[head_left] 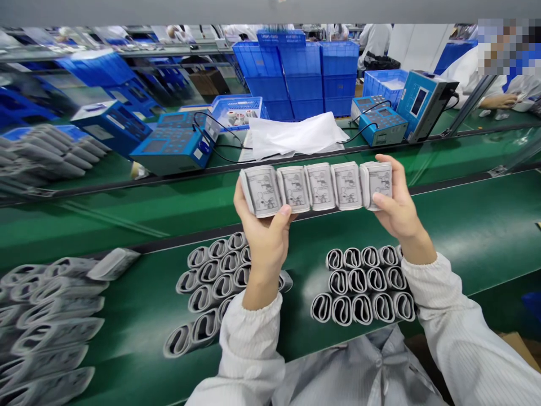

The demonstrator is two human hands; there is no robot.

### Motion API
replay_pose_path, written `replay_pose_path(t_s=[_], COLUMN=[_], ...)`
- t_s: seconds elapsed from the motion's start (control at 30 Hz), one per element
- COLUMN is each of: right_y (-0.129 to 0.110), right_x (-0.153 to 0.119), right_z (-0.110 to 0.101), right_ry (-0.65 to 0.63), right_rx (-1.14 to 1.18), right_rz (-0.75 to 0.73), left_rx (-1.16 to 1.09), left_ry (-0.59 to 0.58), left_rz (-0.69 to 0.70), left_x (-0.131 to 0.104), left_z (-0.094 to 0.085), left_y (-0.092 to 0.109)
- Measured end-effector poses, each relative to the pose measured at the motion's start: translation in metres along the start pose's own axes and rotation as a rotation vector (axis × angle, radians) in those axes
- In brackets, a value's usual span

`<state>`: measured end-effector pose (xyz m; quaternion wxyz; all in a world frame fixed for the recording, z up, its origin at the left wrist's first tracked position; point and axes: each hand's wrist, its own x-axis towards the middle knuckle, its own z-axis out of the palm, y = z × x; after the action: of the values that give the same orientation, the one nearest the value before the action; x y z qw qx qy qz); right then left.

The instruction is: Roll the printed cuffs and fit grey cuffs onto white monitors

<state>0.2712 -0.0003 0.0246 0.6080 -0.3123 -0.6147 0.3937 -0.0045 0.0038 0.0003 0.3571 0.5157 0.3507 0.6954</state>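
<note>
Between my two hands a row of several rolled grey cuffs (pixel 320 186), which look like blood pressure cuffs, is held up in the air. Printed line drawings on them face me. My left hand (pixel 267 234) grips the left end from below, thumb at the lower front edge. The other end is clasped by my right hand (pixel 397 203), with its thumb on the front of the last cuff. Below, similar rolled cuffs stand on end in rows, one group at the right (pixel 362 282) and another in the middle (pixel 213 270), partly behind my left forearm.
More cuffs (pixel 54 316) lie stacked at the left of the green work surface (pixel 139 332). On a ledge beyond sit blue electronic devices (pixel 173 141), white sheets (pixel 296 135) and a blue basket (pixel 236 107). Blue crates (pixel 300 73) are piled behind. Another person's hand (pixel 499 101) shows at far right.
</note>
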Motion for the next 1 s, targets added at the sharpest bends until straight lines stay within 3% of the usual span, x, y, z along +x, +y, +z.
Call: replay_pose_path(t_s=[0.13,0.23,0.3,0.37,0.43,0.53,0.63,0.7,0.77,0.87,0.93,1.0], right_y=[0.006,0.026,0.044,0.060,0.069,0.069,0.062,0.058,0.056,0.061,0.069,0.077], right_x=[-0.013,-0.041,-0.064,-0.085,-0.100,-0.103,-0.088,-0.076,-0.067,-0.062,-0.064,-0.071], right_z=[-0.046,-0.086,-0.109,-0.129,-0.143,-0.150,-0.144,-0.140,-0.141,-0.155,-0.161,-0.157], right_ry=[0.052,0.074,0.068,-0.010,-0.122,-0.182,-0.246,-0.391,-0.574,-0.783,-0.783,-0.636], right_rx=[-0.146,-0.241,-0.336,-0.447,-0.510,-0.498,-0.563,-0.651,-0.693,-0.622,-0.520,-0.414], right_rz=[-0.074,-0.038,0.071,0.201,0.326,0.422,0.428,0.442,0.477,0.573,0.642,0.674], left_rx=[0.234,0.483,0.648,0.758,0.709,0.315,0.004,0.108,0.279,0.338,0.311,0.325], left_ry=[-0.141,-0.452,-0.680,-0.807,-0.819,-0.845,-1.053,-0.986,-0.803,-0.544,-0.422,-0.312], left_rz=[0.147,0.116,0.040,0.004,0.046,0.135,0.098,-0.063,-0.261,-0.435,-0.451,-0.444], left_x=[-0.006,-0.016,-0.024,-0.037,-0.059,-0.115,-0.190,-0.235,-0.268,-0.289,-0.290,-0.287], left_z=[0.003,0.019,0.032,0.042,0.045,0.037,0.020,0.010,0.002,-0.006,-0.009,-0.007], left_y=[-0.008,-0.011,-0.012,-0.008,0.003,0.027,0.036,0.029,0.016,-0.003,-0.012,-0.019])
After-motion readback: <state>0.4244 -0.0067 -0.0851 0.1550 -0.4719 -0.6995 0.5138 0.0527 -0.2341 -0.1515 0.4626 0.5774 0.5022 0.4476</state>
